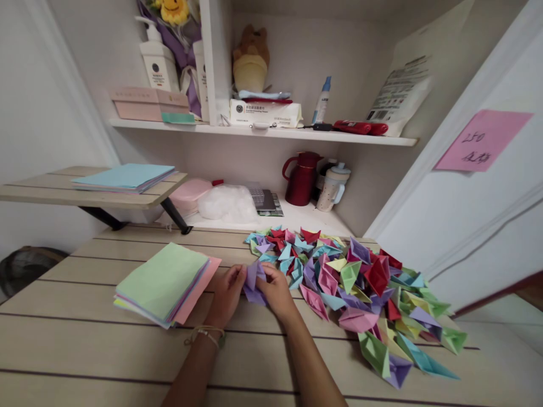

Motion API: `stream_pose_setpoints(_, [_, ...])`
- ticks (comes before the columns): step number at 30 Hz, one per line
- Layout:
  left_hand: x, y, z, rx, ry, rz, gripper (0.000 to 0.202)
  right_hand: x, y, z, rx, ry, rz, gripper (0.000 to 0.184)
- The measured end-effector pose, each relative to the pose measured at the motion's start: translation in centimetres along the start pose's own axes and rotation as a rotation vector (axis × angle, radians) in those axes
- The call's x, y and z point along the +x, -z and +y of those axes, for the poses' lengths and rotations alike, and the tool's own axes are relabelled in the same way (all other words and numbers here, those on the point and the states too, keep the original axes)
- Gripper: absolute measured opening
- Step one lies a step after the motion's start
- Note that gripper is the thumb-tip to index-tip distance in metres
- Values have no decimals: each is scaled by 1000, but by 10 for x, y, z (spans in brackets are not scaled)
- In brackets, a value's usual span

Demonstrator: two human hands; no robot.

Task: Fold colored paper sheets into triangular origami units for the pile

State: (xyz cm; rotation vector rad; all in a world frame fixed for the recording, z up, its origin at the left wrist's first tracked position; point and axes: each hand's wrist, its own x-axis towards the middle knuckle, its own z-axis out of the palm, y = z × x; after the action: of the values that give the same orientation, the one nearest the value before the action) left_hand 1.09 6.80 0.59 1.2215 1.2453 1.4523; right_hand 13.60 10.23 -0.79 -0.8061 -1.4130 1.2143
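Note:
Between my two hands, just above the table, is a folded piece of purple paper (255,284), partly shaped with creases and flaps. My left hand (230,289) grips its left edge with the fingers curled in. On the other side my right hand (276,288) pinches the paper, thumb towards its middle. To the left lies a stack of coloured paper sheets (165,280), pale green on top, with pink and purple edges sticking out. A large heap of folded paper boats (352,277) in many colours spreads to the right of my hands.
The slatted wooden table (139,362) runs under everything. A raised wooden stand (25,183) at the left bears more paper sheets (127,176), blue on top. Behind, a white shelf (186,129) holds bottles and boxes; below it stand a red jug (302,178) and a cup (333,186).

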Motion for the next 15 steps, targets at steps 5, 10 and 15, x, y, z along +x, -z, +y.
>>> stream_pose_setpoints(5, [-2,-2,2,-65,2,2,22,-1,2,0,83,-24,66,21])
stream_pose_setpoints(10, [0,-1,-2,-131,74,-6,39,-2,3,6,167,-166,121,26])
stream_pose_setpoints(15, [4,3,-6,-99,51,163,25,-2,1,0,183,-189,-10,30])
